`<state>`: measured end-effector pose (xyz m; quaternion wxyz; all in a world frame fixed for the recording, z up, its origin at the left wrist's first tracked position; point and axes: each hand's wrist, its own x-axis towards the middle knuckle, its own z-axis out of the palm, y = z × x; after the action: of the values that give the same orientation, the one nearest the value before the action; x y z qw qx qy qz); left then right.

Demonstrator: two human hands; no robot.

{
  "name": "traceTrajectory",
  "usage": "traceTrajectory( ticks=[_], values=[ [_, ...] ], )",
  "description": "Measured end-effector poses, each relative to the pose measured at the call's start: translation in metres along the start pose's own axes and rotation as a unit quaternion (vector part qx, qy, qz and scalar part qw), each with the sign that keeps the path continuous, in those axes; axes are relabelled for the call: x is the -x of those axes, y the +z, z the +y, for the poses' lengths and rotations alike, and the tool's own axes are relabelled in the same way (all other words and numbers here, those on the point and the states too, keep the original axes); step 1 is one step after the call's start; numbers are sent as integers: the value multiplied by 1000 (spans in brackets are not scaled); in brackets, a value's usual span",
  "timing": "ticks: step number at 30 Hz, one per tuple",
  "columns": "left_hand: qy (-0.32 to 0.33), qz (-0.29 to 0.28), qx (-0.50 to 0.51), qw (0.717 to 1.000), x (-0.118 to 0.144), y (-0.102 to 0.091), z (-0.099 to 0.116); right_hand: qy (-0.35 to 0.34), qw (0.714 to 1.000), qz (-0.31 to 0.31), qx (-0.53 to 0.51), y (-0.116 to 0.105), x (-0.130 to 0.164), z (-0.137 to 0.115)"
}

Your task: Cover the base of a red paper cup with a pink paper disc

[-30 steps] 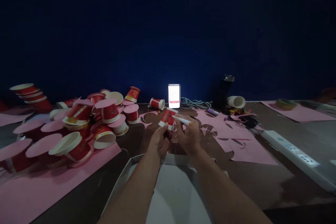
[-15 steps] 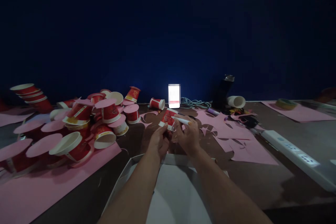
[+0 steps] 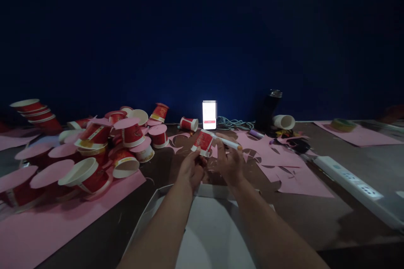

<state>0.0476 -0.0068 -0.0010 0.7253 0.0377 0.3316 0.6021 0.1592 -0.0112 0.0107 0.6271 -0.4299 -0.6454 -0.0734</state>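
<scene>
Left hand: the left hand point(image 3: 191, 171) grips a red paper cup point(image 3: 203, 142) from below, fingers wrapped round its lower part.
Cup: the cup is tipped on its side, up off the table, just above and between the two hands. Its white rim points down toward the left hand.
Right hand: the right hand point(image 3: 232, 163) holds a white pen point(image 3: 226, 142) pinched in its fingers. The pen lies almost flat, and its near end touches the side of the cup.
How close: both hands are side by side, nearly touching, with the cup on top of them.
Box: a white box point(image 3: 148, 214) sits right under the arms, close to the person.
Pile: a big heap of red cups point(image 3: 94, 151), many with pink paper circles on them, is well off to the left, on a pink sheet point(image 3: 47, 227).
Scraps: cut pink paper point(image 3: 284, 168) lies on the table to the right of the hands.
Phone: a bright phone point(image 3: 209, 114) stands behind the cup, by the blue wall.
Bottle: a dark bottle point(image 3: 268, 109) stands farther right.
Power strip: a white power strip point(image 3: 350, 180) lies far to the right.
</scene>
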Motion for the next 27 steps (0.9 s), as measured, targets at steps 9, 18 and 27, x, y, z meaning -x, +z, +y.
traceTrajectory(
  ticks=[9, 18, 27],
  values=[
    [0, -20, -5, 1000, -3, -3, -1, -9, 999, -16, 26, 1, 2, 3],
    [3, -22, -19, 1000, -2, -3, -2, -14, 999, -16, 39, 2, 2, 6],
    [1, -32, -30, 999, 1, -1, -1, -31, 998, -10, 55, 3, 4, 9]
  ],
)
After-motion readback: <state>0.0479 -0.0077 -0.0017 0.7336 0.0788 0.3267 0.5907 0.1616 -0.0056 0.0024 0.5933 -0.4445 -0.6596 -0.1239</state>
